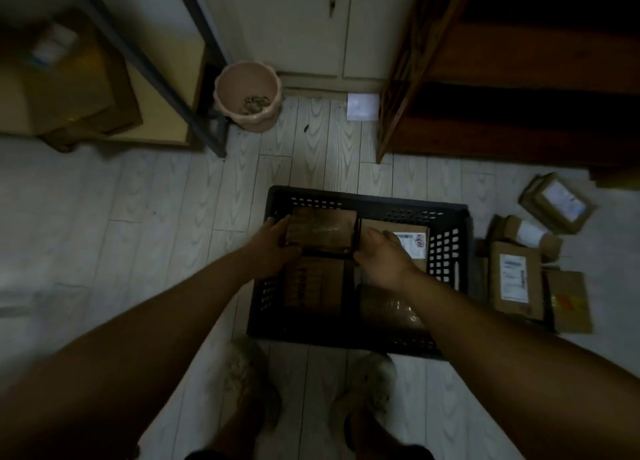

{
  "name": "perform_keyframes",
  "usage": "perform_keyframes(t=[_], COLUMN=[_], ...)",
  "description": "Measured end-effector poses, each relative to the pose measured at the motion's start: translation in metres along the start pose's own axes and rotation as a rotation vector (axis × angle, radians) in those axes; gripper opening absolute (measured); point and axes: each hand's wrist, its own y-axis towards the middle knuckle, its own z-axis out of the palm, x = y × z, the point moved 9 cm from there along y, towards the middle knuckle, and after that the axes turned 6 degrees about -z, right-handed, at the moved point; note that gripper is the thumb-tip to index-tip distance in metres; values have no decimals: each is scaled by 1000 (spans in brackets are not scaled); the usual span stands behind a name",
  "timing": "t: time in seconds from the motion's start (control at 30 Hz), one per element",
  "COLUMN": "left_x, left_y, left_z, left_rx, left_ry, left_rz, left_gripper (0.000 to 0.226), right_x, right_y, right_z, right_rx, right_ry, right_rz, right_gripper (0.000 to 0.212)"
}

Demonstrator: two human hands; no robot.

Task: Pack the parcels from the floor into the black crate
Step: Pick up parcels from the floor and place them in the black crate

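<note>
The black crate (446, 248) stands on the pale wood floor in front of my feet. Inside it lie a labelled box (408, 241) at the back right, a brown box (313, 286) at the front left and a taped parcel (388, 307) at the front right. I hold a brown cardboard parcel (323, 231) over the crate's back left part. My left hand (277, 248) grips its left side. My right hand (381, 262) grips its right edge. Several more parcels (516, 279) lie on the floor right of the crate, one (557, 203) farther back.
A pink bucket (247, 95) stands at the back by white cabinet doors. A metal rack with a large carton (59, 78) is at the left. A dark wooden shelf unit (502, 78) is at the right. A white square (362, 106) lies on the floor.
</note>
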Motion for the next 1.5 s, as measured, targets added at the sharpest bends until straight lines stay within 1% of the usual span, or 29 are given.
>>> perform_keyframes(t=[0.07,0.17,0.27,0.33,0.4,0.47,0.57,0.67,0.77,0.87,0.97,1.07,1.13,1.23,1.33,1.4,1.5], left_x=[-24,-49,-69,-84,-104,-123,-156,-198,-237,-270,-304,-346,-376,-418,-445,-453,-454], left_y=[-60,-142,-207,-242,-272,-295,-325,-361,-399,-427,-447,-463,-473,-486,-491,-490,-480], left_z=[-18,-35,-45,-51,-53,-52,-46,-37,-22,2,38,86,126,195,258,287,311], left_rx=[-26,-55,-85,-121,-164,-190,-194,-194,-180,-145,-113,-89,-70,-35,23,47,46], left_ry=[-2,66,91,94,95,106,151,175,197,246,298,309,301,265,299,321,326], left_rz=[20,6,-8,18,75,121,172,296,424,502,535,552,563,581,583,564,516], left_gripper=[71,76,78,77,76,75,77,77,76,75,75,74,74,72,71,72,72], right_x=[28,69,93,103,111,112,107,95,76,53,24,-19,-55,-116,-176,-208,-239], right_y=[-50,-119,-181,-218,-252,-287,-342,-394,-443,-488,-531,-574,-606,-651,-681,-692,-690], right_z=[-33,-77,-112,-134,-154,-173,-199,-224,-246,-273,-298,-320,-337,-359,-377,-387,-398], right_rx=[-14,-28,-66,-121,-186,-264,-374,-458,-521,-615,-709,-738,-767,-752,-727,-719,-694], right_ry=[4,21,-44,-64,-77,-109,-133,-175,-155,-90,-42,-27,-67,-88,-84,-44,-6], right_rz=[-11,-78,-91,-95,-111,-82,-35,1,34,42,48,74,99,137,163,184,184], right_gripper=[49,45,56,57,56,63,67,68,70,72,70,70,70,71,72,73,74])
